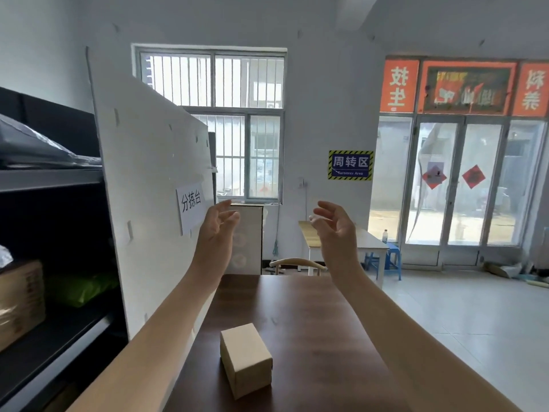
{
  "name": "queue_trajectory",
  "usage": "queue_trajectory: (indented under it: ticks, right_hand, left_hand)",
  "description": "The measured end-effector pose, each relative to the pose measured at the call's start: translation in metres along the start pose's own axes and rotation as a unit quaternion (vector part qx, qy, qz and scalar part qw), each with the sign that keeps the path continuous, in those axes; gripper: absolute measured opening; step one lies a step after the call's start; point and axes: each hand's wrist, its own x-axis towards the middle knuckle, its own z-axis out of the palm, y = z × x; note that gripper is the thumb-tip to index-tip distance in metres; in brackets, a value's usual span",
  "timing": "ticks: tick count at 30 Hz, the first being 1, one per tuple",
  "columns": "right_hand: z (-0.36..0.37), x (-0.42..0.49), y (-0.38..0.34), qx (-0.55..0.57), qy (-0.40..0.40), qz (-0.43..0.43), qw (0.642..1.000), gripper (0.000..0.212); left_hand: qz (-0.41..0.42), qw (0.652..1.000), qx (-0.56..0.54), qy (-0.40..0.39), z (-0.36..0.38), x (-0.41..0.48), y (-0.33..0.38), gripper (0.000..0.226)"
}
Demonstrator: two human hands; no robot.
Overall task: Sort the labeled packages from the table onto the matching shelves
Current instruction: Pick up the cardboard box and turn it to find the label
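Observation:
A small plain cardboard box point(246, 358) stands on the dark wooden table point(312, 322), near its front. Both my arms reach forward above it. My left hand point(217, 230) and my right hand point(337, 230) are raised well above and beyond the box, palms facing each other, fingers curled and apart, holding nothing. To the left a black shelf unit point(50, 179) holds a grey plastic bag point(32, 147) on an upper level, and a brown carton point(20, 301) and a green packet point(83, 288) lower down.
A white board point(148, 185) with a paper sign stands between the shelves and the table. Beyond the table are a chair back point(297, 263), a light table point(365, 239) with a bottle, blue stools point(392, 260) and glass doors point(460, 179).

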Motion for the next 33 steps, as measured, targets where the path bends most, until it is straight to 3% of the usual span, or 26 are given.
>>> queue_trajectory:
  ticks: [6,21,33]
  right_hand:
    - [0.001,0.035,0.027,0.019,-0.001,-0.01,1.0,0.025]
    - [0.053,0.099,0.078,-0.001,-0.005,-0.055,0.998,0.027]
    - [0.084,0.143,0.175,-0.013,-0.012,0.008,1.0,0.033]
  left_hand:
    - [0.002,1.0,0.016,0.009,0.018,0.032,-0.025,0.021]
    - [0.063,0.995,0.045,-0.065,0.004,0.123,-0.082,0.038]
    - [-0.007,0.998,0.026,-0.05,0.004,0.177,-0.188,0.029]
